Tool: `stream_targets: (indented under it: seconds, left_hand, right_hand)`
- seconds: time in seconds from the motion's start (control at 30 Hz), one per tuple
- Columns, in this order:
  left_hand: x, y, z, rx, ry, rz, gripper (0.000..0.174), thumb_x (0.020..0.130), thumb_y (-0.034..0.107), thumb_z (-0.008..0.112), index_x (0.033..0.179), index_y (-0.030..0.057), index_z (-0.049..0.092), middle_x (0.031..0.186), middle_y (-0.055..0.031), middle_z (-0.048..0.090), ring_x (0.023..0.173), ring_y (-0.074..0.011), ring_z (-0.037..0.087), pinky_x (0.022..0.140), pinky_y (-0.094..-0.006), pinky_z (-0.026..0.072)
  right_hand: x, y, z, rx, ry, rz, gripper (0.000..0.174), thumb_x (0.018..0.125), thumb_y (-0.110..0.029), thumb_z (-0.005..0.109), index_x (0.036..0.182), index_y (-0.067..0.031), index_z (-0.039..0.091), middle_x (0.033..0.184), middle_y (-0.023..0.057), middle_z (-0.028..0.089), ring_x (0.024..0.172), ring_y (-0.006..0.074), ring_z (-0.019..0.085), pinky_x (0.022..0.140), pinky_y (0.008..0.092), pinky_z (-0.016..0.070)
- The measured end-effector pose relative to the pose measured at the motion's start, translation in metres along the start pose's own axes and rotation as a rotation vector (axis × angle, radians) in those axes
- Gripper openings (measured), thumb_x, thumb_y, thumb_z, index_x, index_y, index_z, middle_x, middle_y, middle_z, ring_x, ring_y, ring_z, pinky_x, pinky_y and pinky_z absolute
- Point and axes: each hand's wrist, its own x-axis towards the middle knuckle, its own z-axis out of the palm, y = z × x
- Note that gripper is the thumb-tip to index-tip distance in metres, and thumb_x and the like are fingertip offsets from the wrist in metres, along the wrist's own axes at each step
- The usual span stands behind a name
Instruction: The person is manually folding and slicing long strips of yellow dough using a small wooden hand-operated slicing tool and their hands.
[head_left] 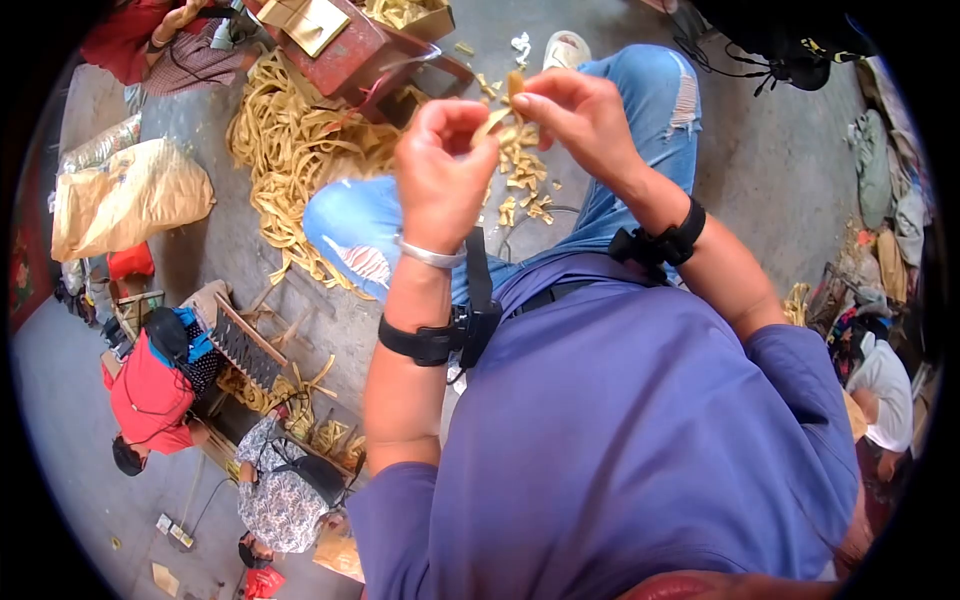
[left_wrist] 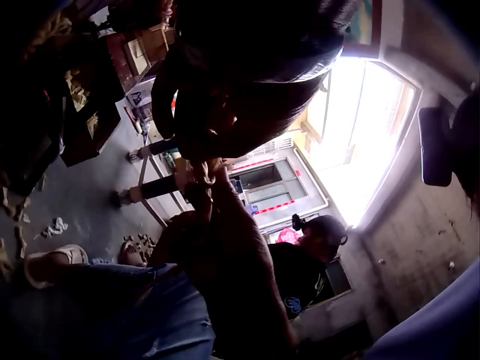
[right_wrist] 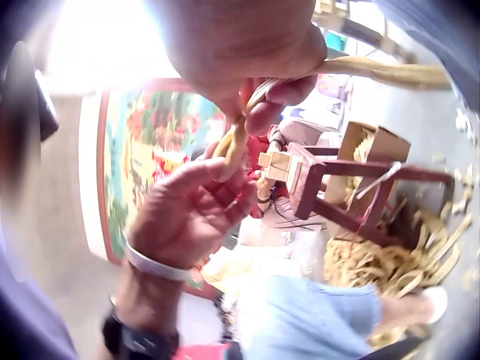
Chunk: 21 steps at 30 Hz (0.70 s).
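Note:
A tan, ribbon-like strip [right_wrist: 235, 144] runs between both hands, held up above the lap. My left hand [head_left: 445, 170], with a pale bracelet at its wrist, pinches one part of it between thumb and curled fingers. Opposite, my right hand [head_left: 578, 112] grips the strip with thumb and forefinger, and a short end stands up beyond the thumb. In the right wrist view the strip is folded or twisted between the hands, and a long tail trails off past the right hand. The left wrist view is dark and hides most detail there.
A heap of long tan strips [head_left: 290, 150] lies on the floor beside a red wooden bench [head_left: 345, 65]. Short cut pieces [head_left: 525, 165] are scattered between the feet. A paper sack [head_left: 130, 200] stands at left, with a person in red [head_left: 150, 395] behind it.

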Motion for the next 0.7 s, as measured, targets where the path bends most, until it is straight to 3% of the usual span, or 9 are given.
stream_targets:
  seconds: [0.03,0.1,0.27,0.3,0.4,0.5,0.63,0.7]
  left_hand:
    - [-0.001,0.0,0.002,0.189,0.015,0.103,0.013,0.079,-0.004,0.063,0.091,-0.0009,0.062,0.085,-0.0052,0.065,0.08,-0.0117,0.063,0.073,-0.0226,0.0497]
    - [-0.003,-0.002,0.004,0.552,0.043,0.352,0.016,0.075,-0.004,0.06,0.09,0.0018,0.062,0.083,-0.0054,0.065,0.075,-0.012,0.062,0.07,-0.0244,0.0492]
    - [-0.008,-0.007,0.004,0.62,0.067,0.465,0.017,0.073,-0.003,0.06,0.089,0.0022,0.062,0.079,-0.0061,0.062,0.069,-0.0127,0.059,0.065,-0.0254,0.0484]
    - [-0.01,-0.004,0.006,0.61,0.063,0.463,0.017,0.073,-0.003,0.06,0.089,0.0022,0.062,0.079,-0.0056,0.062,0.069,-0.0124,0.059,0.065,-0.0253,0.0483]
    - [-0.01,-0.002,0.006,0.506,0.102,0.432,0.015,0.074,-0.003,0.063,0.088,0.0024,0.061,0.08,-0.0046,0.061,0.069,-0.0119,0.058,0.065,-0.0246,0.0479]
    - [-0.008,-0.001,0.005,0.416,0.11,0.406,0.015,0.073,-0.004,0.065,0.086,0.0025,0.06,0.079,-0.0038,0.06,0.068,-0.0116,0.057,0.063,-0.0238,0.047]
    - [-0.011,0.0,0.006,0.442,0.122,0.523,0.016,0.072,-0.007,0.067,0.084,0.0013,0.059,0.077,-0.0032,0.058,0.065,-0.0111,0.056,0.061,-0.0232,0.0462]
    - [-0.014,-0.004,0.009,0.459,0.128,0.476,0.016,0.072,-0.007,0.067,0.084,0.0004,0.059,0.078,-0.0034,0.057,0.065,-0.0107,0.055,0.06,-0.0231,0.0461]
  right_hand:
    - [0.0,-0.006,0.003,0.147,0.066,0.057,0.019,0.082,-0.015,0.072,0.093,0.0003,0.068,0.073,0.0033,0.067,0.059,0.0056,0.059,0.043,0.0185,0.0427]
    - [-0.001,-0.005,0.003,0.069,0.057,0.084,0.016,0.082,-0.015,0.072,0.087,0.0007,0.069,0.072,0.0035,0.067,0.058,0.0064,0.059,0.045,0.0196,0.0432]
    - [-0.006,0.0,-0.001,-0.344,-0.093,-0.101,0.021,0.085,-0.016,0.066,0.074,0.002,0.068,0.065,0.0029,0.064,0.058,0.0062,0.056,0.051,0.0247,0.0439]
    - [-0.008,-0.006,-0.004,-0.346,-0.163,-0.048,0.022,0.085,-0.018,0.065,0.077,0.0017,0.068,0.066,0.0007,0.063,0.062,0.0064,0.056,0.054,0.0258,0.0438]
    - [-0.008,0.003,-0.009,0.117,-0.321,0.075,0.019,0.084,-0.019,0.066,0.082,0.0001,0.068,0.073,-0.001,0.063,0.067,0.0068,0.056,0.058,0.0244,0.0434]
    - [-0.013,-0.001,-0.004,0.145,-0.34,0.035,0.017,0.084,-0.018,0.066,0.087,-0.0016,0.068,0.08,-0.0022,0.062,0.07,0.0049,0.054,0.058,0.0208,0.0401]
    - [-0.019,-0.002,-0.008,0.348,-0.307,0.128,0.015,0.084,-0.017,0.066,0.088,-0.0022,0.068,0.08,-0.0026,0.058,0.065,0.0039,0.049,0.055,0.0192,0.0361]
    - [-0.021,-0.003,-0.006,0.44,-0.316,0.132,0.014,0.084,-0.014,0.065,0.09,-0.0019,0.068,0.079,-0.0027,0.056,0.063,0.004,0.046,0.054,0.0193,0.0348]
